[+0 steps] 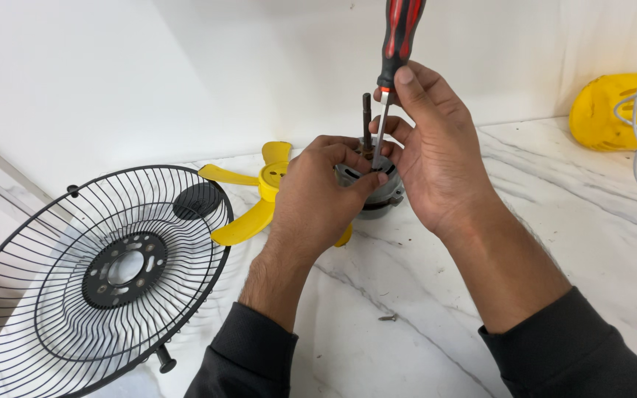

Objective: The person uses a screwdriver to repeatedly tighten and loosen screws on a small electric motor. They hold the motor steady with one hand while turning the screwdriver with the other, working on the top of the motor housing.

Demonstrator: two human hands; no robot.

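— Marble counter (554, 243): what's nearest?
— A small screw (388, 318) at six o'clock. Beyond it, the left hand (318, 195) curls its fingers around the grey fan motor (377, 184), centre.
— And the right hand (436, 151)?
— Pinching a red-and-black screwdriver (396, 51), upright, at twelve o'clock.
— Farther?
— Yellow fan blade (259, 199) behind; black wire grille (105, 273) at nine.

Both arms come in from the bottom edge, each in a dark, near-black long sleeve, plain fabric with no logos or stripes I can spot. The cuffs sit partway up the forearms. The left hand (324, 193) and right hand (436, 158) are bare: no gloves, rings, or watch showing.
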